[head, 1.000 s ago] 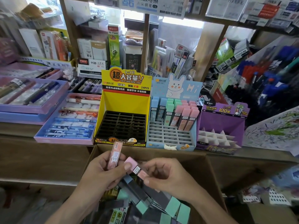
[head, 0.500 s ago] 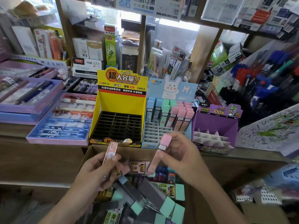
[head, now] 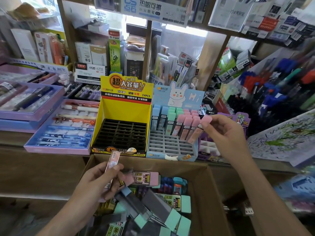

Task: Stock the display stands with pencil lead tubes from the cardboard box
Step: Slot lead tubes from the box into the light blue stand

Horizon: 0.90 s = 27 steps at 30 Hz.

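The right hand (head: 226, 133) pinches a pink tube (head: 197, 132) by its cap, thumb and fingertips curled on the cap. The tube tilts, cap up and to the right. Its lower end hangs over the right edge of the blue stand (head: 163, 145), just beside the pink tubes already standing there. Whether the end has entered a slot I cannot tell. Rows of stocked tubes (head: 170, 118), blue, green and pink, stand upright in the back part of that stand's grid.

The left hand (head: 100, 183) is lower and nearer the camera, above the box (head: 153, 163) and well apart from the right hand. Its fingers curl round a second tube (head: 113, 159), also pink. The hand holds it nearly upright, and its top end shows against the front lip of the yellow stand (head: 126, 108).

Loose tubes (head: 170, 217) lie heaped in the box under the left hand, most with green caps. One pink-capped tube lies flat just right of the left thumb.

The yellow stand, with a black grid, sits just left of the blue stand on the shelf behind the box. A purple stand (head: 242, 118) sits right of the blue one, partly hidden by the right hand. Pen trays (head: 59, 130) lie left of the yellow stand.
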### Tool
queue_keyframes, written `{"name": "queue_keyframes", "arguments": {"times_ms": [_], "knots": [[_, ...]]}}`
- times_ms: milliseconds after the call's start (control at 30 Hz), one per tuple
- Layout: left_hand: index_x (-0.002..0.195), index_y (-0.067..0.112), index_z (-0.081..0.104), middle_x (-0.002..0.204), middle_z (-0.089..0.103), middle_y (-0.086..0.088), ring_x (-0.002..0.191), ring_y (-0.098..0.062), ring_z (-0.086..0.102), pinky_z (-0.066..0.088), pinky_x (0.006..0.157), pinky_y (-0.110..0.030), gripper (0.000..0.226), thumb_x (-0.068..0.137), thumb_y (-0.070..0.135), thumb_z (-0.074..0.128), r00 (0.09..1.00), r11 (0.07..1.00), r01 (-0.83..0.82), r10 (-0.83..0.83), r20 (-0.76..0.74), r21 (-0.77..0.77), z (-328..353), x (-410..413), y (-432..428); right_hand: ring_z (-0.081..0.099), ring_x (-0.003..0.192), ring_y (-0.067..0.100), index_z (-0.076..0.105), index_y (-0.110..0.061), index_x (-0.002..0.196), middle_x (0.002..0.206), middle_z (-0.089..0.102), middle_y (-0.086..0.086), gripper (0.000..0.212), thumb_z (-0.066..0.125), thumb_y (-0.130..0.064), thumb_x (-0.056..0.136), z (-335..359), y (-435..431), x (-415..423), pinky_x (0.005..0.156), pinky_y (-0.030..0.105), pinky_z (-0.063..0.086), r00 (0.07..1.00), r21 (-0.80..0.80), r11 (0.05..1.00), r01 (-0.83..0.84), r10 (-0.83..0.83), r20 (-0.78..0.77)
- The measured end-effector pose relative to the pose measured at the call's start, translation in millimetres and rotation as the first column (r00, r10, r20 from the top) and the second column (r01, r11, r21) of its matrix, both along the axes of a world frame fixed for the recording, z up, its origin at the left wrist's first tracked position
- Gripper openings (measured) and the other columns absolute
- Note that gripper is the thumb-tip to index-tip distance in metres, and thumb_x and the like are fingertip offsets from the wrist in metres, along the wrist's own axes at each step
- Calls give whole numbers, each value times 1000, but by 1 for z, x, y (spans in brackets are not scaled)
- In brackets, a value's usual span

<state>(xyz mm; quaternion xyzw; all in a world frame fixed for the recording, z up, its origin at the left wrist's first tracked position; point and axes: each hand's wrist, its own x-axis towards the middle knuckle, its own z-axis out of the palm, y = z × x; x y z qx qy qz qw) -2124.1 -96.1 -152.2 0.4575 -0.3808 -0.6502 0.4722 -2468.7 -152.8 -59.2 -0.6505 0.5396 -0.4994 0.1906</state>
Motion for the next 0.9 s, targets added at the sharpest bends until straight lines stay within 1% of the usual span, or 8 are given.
{"name": "queue_keyframes", "arguments": {"times_ms": [100,333,433,533,667,767,833,900], "knots": [[97,1,72,81,58,-21,58,-23,32,21,48,-28,39,80,37,73,1000,1000,11,-10,14,-11,-2,1,-1,70,89,20,71,-15,109,95,73,3,16,71,-10,94,-6,-6,-3,83,37,59,1000,-5,1000,11,-11,-13],[103,3,73,82,67,-16,54,-14,46,33,41,-19,45,72,35,80,1000,1000,-15,16,-15,25,-3,-1,-1,68,88,19,68,-34,102,93,72,-8,18,71,-19,95,-16,-11,-8,82,43,58,994,-13,1000,-3,2,-110],[105,2,72,81,67,-15,54,-14,46,33,41,-19,40,77,30,78,1000,999,-13,14,-16,39,-3,-1,-1,66,86,17,70,-33,102,91,71,-10,16,71,-19,96,-17,-12,-12,80,38,58,989,-1,1000,-9,9,-148],[105,3,73,81,67,-15,54,-14,46,33,41,-19,34,82,27,76,1000,999,-13,13,-12,44,-3,-1,-1,64,83,9,71,-26,103,92,70,-8,16,71,-12,96,-16,-13,-16,78,26,55,981,4,1000,-5,6,-192],[104,4,74,81,66,-15,54,-14,47,34,41,-19,34,80,28,77,1000,999,-15,16,-18,49,-2,-2,-1,58,79,5,62,-27,111,85,63,-6,25,69,-9,96,-13,-14,-13,71,12,49,957,-21,1000,10,-16,-289],[102,3,74,79,66,-15,54,-14,47,35,40,-19,35,78,27,77,999,998,-26,27,-19,53,-2,-3,-1,58,78,2,59,-23,116,85,58,-15,24,67,-10,98,-12,-16,-11,68,17,48,900,-43,999,10,-28,-435],[103,2,74,79,66,-15,54,-14,47,34,40,-20,34,79,26,76,999,998,-24,26,-25,51,-3,-2,-1,57,76,6,62,-20,117,88,58,-13,22,65,-9,98,-12,-17,-8,69,32,54,854,-59,998,10,-39,-519],[103,2,74,80,66,-15,54,-15,46,33,41,-20,33,81,26,74,999,999,-17,18,-29,41,-4,-1,-1,58,80,12,65,-17,118,94,59,-10,21,64,-9,98,-11,-16,-5,69,39,56,824,-93,996,2,-54,-564]]}}
